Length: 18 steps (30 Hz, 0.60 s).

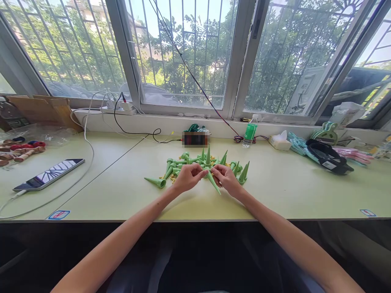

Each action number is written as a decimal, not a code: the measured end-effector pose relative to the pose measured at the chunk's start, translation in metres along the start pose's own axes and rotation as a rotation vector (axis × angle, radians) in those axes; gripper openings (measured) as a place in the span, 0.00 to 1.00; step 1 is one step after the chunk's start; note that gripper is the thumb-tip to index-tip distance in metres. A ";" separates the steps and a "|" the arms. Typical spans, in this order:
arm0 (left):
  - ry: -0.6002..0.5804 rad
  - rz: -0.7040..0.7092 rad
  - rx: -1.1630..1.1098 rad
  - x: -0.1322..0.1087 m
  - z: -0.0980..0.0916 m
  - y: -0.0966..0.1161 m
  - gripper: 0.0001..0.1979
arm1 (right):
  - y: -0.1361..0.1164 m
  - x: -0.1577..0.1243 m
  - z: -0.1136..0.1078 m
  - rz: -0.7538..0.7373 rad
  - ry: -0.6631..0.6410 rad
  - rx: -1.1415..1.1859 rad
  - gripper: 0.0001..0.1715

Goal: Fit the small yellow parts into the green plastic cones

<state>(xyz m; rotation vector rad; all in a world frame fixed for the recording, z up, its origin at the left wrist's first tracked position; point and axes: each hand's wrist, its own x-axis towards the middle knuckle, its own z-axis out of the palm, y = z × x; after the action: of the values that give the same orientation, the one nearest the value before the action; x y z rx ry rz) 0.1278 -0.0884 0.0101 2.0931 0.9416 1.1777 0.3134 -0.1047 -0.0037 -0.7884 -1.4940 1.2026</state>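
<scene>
In the head view, my left hand (190, 177) pinches a green plastic watering spike (214, 184) near its wide end; its pointed tip slants down towards me. Close on the other side, my right hand (228, 179) has its thumb and fingers closed beside the spike. What those fingers hold, if anything, is too small to make out. Behind both hands lies a heap of similar green spikes with small yellow pieces among them. One loose spike (155, 182) lies on its side left of the hands, and another spike (243, 173) stands tip up on the right.
A phone (50, 174) on a white cable lies on the table (293, 191) at left, near wooden-handled items. At the back are a blurred device (194, 139), a water bottle (250, 131) and a tissue pack (280, 141). A black strap (329, 156) lies at right.
</scene>
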 end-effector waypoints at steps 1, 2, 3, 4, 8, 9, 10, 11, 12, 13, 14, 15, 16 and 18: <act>-0.011 -0.019 -0.011 0.000 0.000 0.000 0.22 | 0.000 0.000 0.000 -0.006 0.009 -0.014 0.22; -0.023 -0.035 -0.023 0.000 -0.001 0.001 0.22 | 0.000 0.000 0.000 -0.012 0.017 -0.027 0.22; -0.036 -0.050 -0.034 0.000 -0.002 0.002 0.22 | 0.001 0.000 0.000 -0.017 0.025 -0.038 0.23; -0.049 -0.064 -0.045 0.000 -0.002 0.004 0.22 | 0.001 0.000 0.000 -0.021 0.031 -0.048 0.23; -0.102 -0.126 -0.093 0.000 -0.004 0.008 0.24 | 0.002 -0.001 0.000 -0.048 0.044 -0.080 0.23; -0.118 -0.145 -0.108 0.000 -0.005 0.008 0.24 | 0.002 -0.001 0.000 -0.056 0.044 -0.089 0.23; -0.134 -0.161 -0.120 0.000 -0.005 0.008 0.25 | 0.001 -0.001 0.000 -0.064 0.041 -0.100 0.23; -0.149 -0.176 -0.129 0.000 -0.006 0.007 0.25 | 0.001 -0.001 0.000 -0.071 0.039 -0.111 0.23; -0.162 -0.188 -0.137 0.000 -0.006 0.007 0.25 | 0.000 -0.002 0.000 -0.075 0.036 -0.121 0.23; -0.174 -0.198 -0.146 0.000 -0.007 0.007 0.25 | -0.001 -0.002 0.000 -0.078 0.035 -0.129 0.22; -0.186 -0.206 -0.158 0.000 -0.007 0.007 0.25 | -0.001 -0.002 0.000 -0.080 0.037 -0.132 0.22; -0.199 -0.217 -0.172 0.000 -0.008 0.007 0.26 | -0.002 -0.002 0.001 -0.081 0.040 -0.130 0.22; -0.212 -0.232 -0.187 0.000 -0.008 0.007 0.26 | -0.002 -0.002 0.001 -0.083 0.044 -0.124 0.22; -0.235 -0.271 -0.214 0.001 -0.008 0.007 0.26 | -0.002 -0.002 0.002 -0.088 0.047 -0.106 0.22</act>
<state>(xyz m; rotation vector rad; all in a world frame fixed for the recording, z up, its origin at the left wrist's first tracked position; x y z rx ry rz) 0.1230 -0.0913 0.0197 1.8195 0.9104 0.8347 0.3127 -0.1079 -0.0022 -0.8076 -1.5477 1.0397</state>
